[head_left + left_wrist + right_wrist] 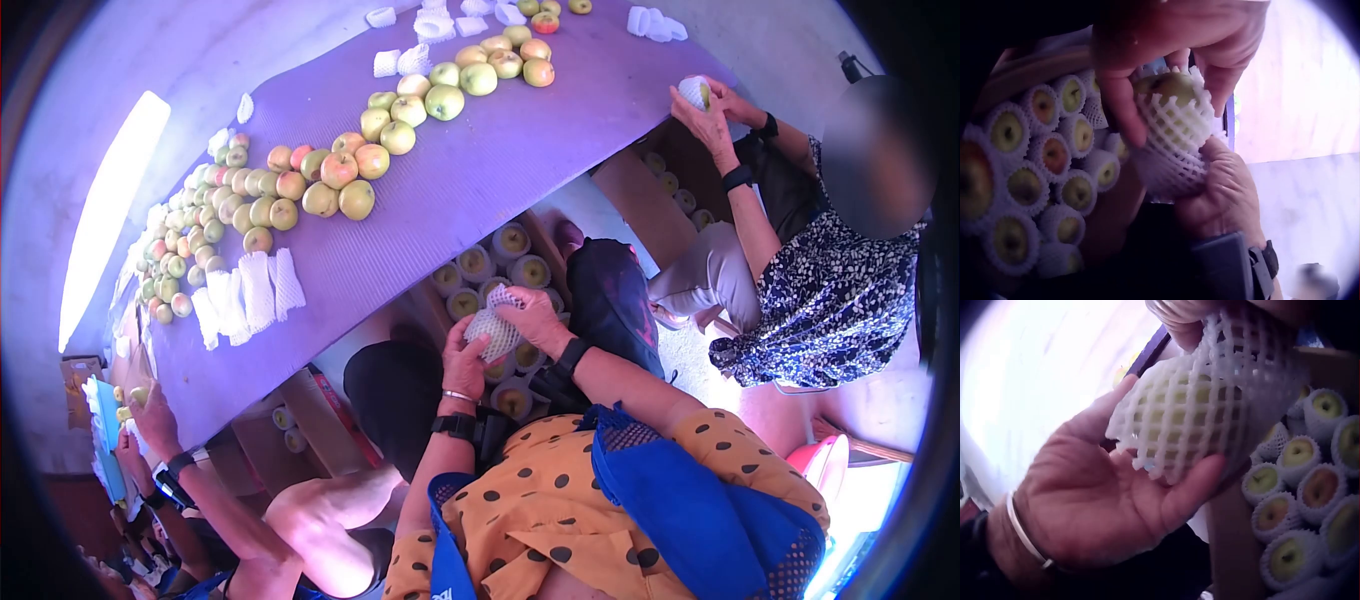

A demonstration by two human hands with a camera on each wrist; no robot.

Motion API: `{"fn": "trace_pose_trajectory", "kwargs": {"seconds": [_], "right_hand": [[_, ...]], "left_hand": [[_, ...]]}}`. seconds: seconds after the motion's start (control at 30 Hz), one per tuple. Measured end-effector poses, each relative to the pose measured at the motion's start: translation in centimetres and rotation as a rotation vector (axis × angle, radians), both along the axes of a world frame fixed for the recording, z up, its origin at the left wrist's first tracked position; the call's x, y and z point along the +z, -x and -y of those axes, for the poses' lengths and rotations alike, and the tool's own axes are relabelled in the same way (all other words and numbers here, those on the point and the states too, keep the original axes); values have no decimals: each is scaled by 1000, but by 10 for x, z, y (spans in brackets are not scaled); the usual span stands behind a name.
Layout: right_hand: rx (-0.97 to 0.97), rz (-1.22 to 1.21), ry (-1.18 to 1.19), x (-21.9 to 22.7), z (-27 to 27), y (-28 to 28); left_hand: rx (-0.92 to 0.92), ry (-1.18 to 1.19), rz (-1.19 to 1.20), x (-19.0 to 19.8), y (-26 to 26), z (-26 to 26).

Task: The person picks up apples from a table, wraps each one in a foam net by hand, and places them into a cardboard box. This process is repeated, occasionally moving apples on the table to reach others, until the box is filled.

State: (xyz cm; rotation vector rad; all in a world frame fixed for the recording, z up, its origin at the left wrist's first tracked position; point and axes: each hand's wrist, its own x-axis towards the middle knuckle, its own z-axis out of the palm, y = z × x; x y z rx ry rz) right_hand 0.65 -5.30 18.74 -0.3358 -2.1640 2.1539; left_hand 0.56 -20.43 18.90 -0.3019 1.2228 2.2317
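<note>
In the head view, my left hand (462, 362) holds an apple wrapped in a white foam net (490, 330). My right hand (538, 322) pinches the gathered end of that net. Seen from the left wrist, the green apple (1169, 86) shows at the net's open, jagged rim, fingers of the left hand around it. The right wrist view has the apple lying across the fingers of the braceleted left hand (1104, 494), thumb along its side. Below both hands stands a cardboard box (1229, 544) with rows of net-wrapped apples (1297, 453).
A purple-covered table (450, 190) spans the space ahead, with many loose apples (340, 170) and empty foam nets (255, 290). A person (820, 270) on the right handles a wrapped apple (694, 93). Another person's hand (152, 420) is at left. More boxes (645, 200) stand below the table edge.
</note>
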Motion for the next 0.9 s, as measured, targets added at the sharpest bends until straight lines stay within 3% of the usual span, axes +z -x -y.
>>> {"fn": "trace_pose_trajectory", "kwargs": {"seconds": [0.03,0.1,0.23,0.3,0.4,0.5,0.57,0.6,0.67,0.77,0.9], "right_hand": [[0,0,0,0,0,0],[-103,-203,-619,5,3,-2],[-52,-328,-635,20,13,-11],[155,-445,-729,19,15,-13],[154,-512,-781,18,21,-16],[179,-601,-802,18,24,-15],[221,-511,-764,22,25,-15],[261,-419,-724,24,26,-15],[247,-509,-811,23,30,-18],[252,-664,-879,23,33,-23],[314,-751,-705,35,25,-25]], "left_hand": [[8,73,-11,-1,0,-2],[18,147,-21,-2,-1,-5],[84,242,-9,-4,0,-8],[132,254,10,-9,2,-7],[179,200,61,-11,1,-5],[239,38,124,-8,1,-5],[188,-367,98,-6,1,-1],[189,-368,96,-7,1,-1],[173,-481,50,-10,4,-3],[197,-287,19,-15,4,-1],[197,-376,35,-28,7,7]]}}
